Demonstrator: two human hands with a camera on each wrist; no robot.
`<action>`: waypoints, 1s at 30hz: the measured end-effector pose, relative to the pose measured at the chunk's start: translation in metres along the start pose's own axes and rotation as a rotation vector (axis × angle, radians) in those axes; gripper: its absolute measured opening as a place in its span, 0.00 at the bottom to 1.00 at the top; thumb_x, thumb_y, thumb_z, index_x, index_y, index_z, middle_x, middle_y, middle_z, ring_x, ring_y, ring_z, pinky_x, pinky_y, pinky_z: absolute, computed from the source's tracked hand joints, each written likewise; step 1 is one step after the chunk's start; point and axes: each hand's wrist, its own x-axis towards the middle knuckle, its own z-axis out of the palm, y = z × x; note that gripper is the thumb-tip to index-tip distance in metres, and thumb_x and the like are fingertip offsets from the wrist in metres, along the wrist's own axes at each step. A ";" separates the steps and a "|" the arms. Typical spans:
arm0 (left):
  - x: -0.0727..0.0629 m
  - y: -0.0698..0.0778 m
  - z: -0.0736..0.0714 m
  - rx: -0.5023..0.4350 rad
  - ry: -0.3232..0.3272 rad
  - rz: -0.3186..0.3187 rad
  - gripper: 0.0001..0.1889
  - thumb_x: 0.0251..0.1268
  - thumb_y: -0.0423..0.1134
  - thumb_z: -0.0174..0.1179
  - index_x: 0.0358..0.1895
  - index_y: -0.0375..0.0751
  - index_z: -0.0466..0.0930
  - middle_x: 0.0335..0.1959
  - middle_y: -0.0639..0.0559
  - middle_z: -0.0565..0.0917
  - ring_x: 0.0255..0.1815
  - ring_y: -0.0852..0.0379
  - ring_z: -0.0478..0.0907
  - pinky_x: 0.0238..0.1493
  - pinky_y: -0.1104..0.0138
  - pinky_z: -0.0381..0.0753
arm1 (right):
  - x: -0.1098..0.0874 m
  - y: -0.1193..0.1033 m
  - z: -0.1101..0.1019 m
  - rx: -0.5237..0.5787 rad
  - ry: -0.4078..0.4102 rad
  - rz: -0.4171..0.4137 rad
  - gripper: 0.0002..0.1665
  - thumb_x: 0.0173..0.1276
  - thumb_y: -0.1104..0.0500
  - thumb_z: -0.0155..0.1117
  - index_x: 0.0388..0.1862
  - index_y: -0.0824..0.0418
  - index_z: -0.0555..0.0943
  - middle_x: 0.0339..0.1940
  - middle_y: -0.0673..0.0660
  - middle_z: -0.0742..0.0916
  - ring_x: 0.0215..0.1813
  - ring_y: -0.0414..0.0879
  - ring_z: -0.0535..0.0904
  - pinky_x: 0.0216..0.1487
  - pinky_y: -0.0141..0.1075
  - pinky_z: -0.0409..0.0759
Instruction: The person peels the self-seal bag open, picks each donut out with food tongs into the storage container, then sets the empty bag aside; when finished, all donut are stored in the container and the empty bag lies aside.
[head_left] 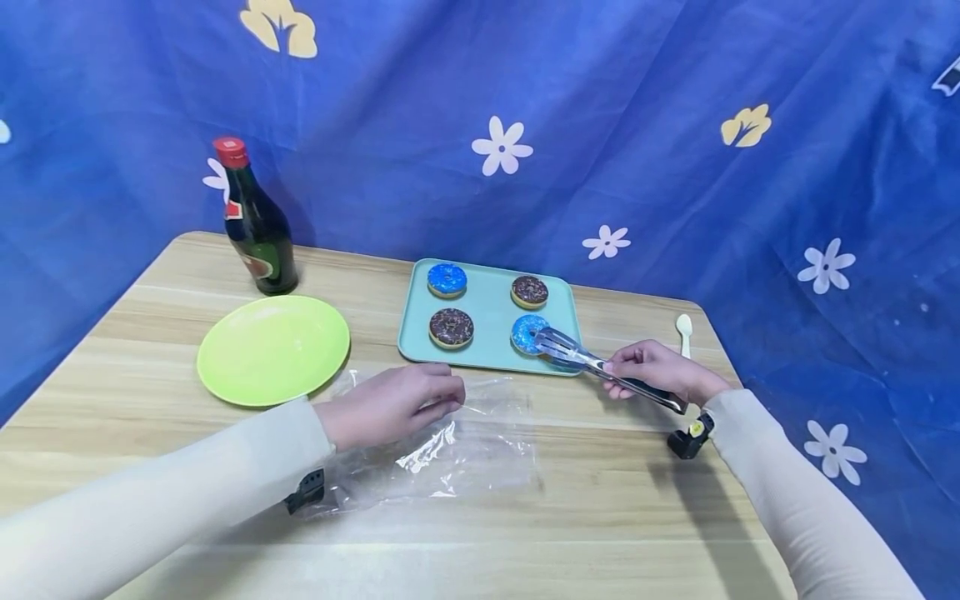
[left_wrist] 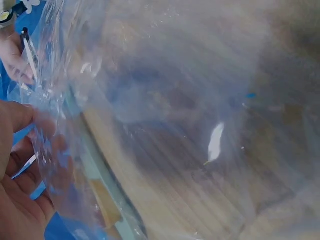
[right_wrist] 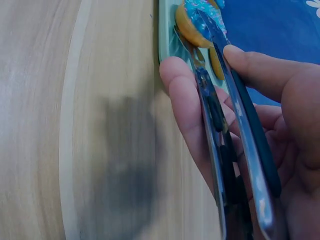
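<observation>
My right hand (head_left: 648, 369) grips a pair of metal tongs (head_left: 587, 360) with dark handle grips. In the right wrist view, the arms of the tongs reach to either side of a blue-iced donut (right_wrist: 187, 26), the front right one on a mint-green tray (head_left: 491, 357). A second blue donut (head_left: 447, 280) and two chocolate donuts with sprinkles, one at front left (head_left: 452, 328) and one at back right (head_left: 529, 292), share that tray. With curled fingers my left hand (head_left: 401, 406) holds the upper edge of a clear plastic bag (head_left: 480, 454), which fills most of the left wrist view.
Left of the tray lies a lime-green plate (head_left: 273, 350). Behind the plate stands a dark green bottle (head_left: 262, 233) with a red cap. A small white spoon (head_left: 684, 329) rests at the right, beyond my right hand. A blue flowered cloth (head_left: 420, 167) hangs behind the table.
</observation>
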 end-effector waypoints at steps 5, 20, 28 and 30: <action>0.000 0.002 0.002 0.047 0.005 0.013 0.03 0.75 0.37 0.63 0.41 0.50 0.84 0.36 0.60 0.82 0.38 0.66 0.78 0.43 0.67 0.85 | -0.002 0.000 -0.001 -0.005 -0.001 0.001 0.22 0.82 0.63 0.54 0.59 0.86 0.73 0.40 0.64 0.91 0.39 0.39 0.89 0.47 0.34 0.90; -0.014 0.009 0.014 0.257 -0.219 -0.006 0.34 0.77 0.61 0.54 0.80 0.54 0.65 0.80 0.39 0.68 0.81 0.37 0.65 0.74 0.35 0.69 | -0.025 0.016 -0.010 0.049 0.076 -0.012 0.29 0.81 0.59 0.59 0.63 0.85 0.69 0.48 0.66 0.90 0.46 0.43 0.91 0.52 0.34 0.89; -0.028 -0.002 0.026 0.225 -0.293 -0.016 0.36 0.78 0.68 0.46 0.83 0.64 0.57 0.85 0.38 0.57 0.85 0.35 0.57 0.79 0.29 0.54 | -0.035 0.038 0.000 0.053 0.294 -0.104 0.20 0.81 0.58 0.61 0.58 0.75 0.73 0.45 0.53 0.92 0.48 0.43 0.90 0.52 0.36 0.89; -0.030 -0.005 0.029 0.215 -0.289 -0.013 0.36 0.77 0.68 0.46 0.83 0.64 0.58 0.85 0.38 0.57 0.85 0.35 0.56 0.79 0.29 0.53 | -0.035 0.041 0.005 0.000 0.394 -0.106 0.21 0.81 0.56 0.61 0.58 0.73 0.72 0.46 0.57 0.92 0.47 0.41 0.89 0.49 0.31 0.87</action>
